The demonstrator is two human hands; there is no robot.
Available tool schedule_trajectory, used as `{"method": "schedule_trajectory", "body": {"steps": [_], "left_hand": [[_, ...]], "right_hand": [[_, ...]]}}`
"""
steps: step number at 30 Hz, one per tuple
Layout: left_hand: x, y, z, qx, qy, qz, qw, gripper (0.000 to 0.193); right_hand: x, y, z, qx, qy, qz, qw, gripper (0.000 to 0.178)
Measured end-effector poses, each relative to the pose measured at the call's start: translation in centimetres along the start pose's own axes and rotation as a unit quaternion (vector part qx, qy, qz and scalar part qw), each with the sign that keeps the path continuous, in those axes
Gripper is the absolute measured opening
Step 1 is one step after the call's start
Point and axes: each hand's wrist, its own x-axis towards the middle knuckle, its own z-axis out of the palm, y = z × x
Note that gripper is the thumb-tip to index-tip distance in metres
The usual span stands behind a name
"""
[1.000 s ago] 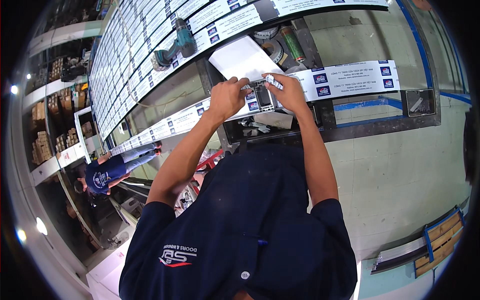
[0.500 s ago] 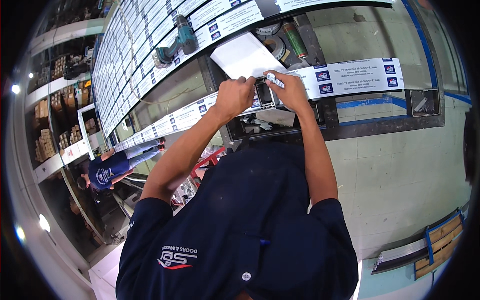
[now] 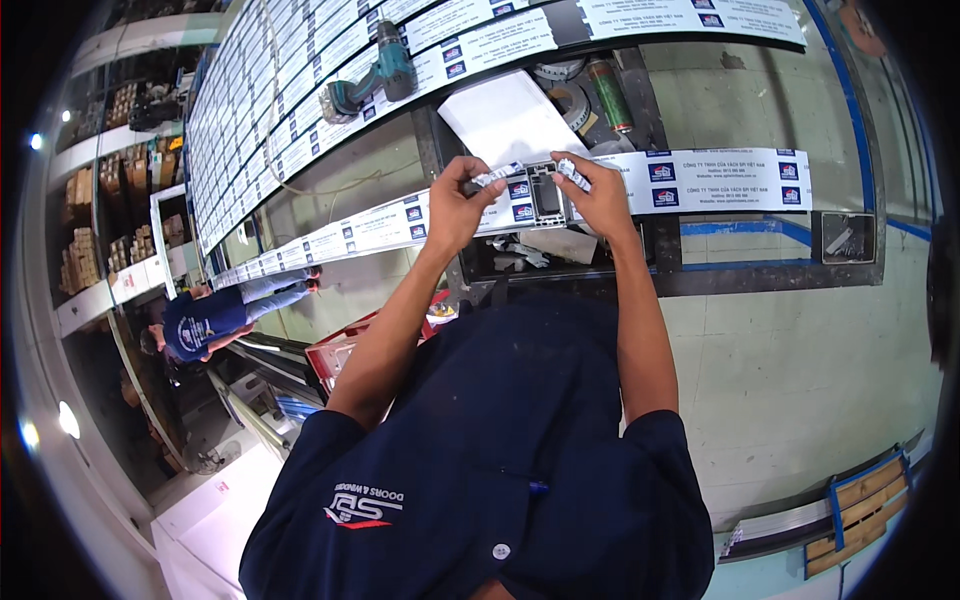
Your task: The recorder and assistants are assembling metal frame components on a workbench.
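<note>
At the middle of the workbench my left hand (image 3: 457, 205) pinches a torn strip of printed white film (image 3: 498, 175). My right hand (image 3: 605, 203) has closed its fingers on a crumpled piece of the same film (image 3: 573, 174). Between both hands sits the dark hollow opening (image 3: 547, 194) of a metal profile. A long film-covered profile (image 3: 350, 240) stretches from there to the lower left. On the right, just past my right hand, lies another film-covered length (image 3: 715, 180). My fingers partly cover where these pieces meet.
White paper sheets (image 3: 510, 115), tape rolls (image 3: 570, 100) and a green spray can (image 3: 610, 95) lie beyond my hands. A teal cordless drill (image 3: 392, 70) rests on film-covered profiles at the back left. A person (image 3: 205, 322) stands at the far left. Gloves (image 3: 525, 252) lie in a compartment below.
My left hand has drawn back slightly from the profile's opening, and a strip of film now shows in its fingers. My right hand still holds its film piece. The whole view has shifted a little.
</note>
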Motion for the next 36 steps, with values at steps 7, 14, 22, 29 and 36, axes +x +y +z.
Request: {"method": "schedule_trajectory", "body": {"steps": [7, 14, 22, 29, 36], "left_hand": [[-0.3, -0.4, 0.2, 0.155, -0.015, 0.079, 0.985, 0.029], [0.7, 0.4, 1.0, 0.266, -0.038, 0.139, 0.953, 0.026], [1.8, 1.9, 1.8, 0.515, -0.136, 0.260, 0.805, 0.021], [2.8, 3.1, 2.4, 0.563, -0.204, 0.268, 0.755, 0.018], [4.7, 4.9, 2.6, 0.570, -0.245, 0.239, 0.747, 0.021]], "right_hand": [[0.0, 0.8, 0.4, 0.023, 0.019, -0.041, 0.999, 0.036], [0.0, 0.5, 0.2, 0.023, 0.012, -0.021, 0.999, 0.037], [0.0, 0.1, -0.2, -0.034, -0.012, 0.020, 0.999, 0.038], [0.1, -1.5, -0.6, -0.098, -0.011, 0.021, 0.995, 0.035], [0.1, -1.3, -0.1, -0.105, -0.004, 0.031, 0.994, 0.033]]}}
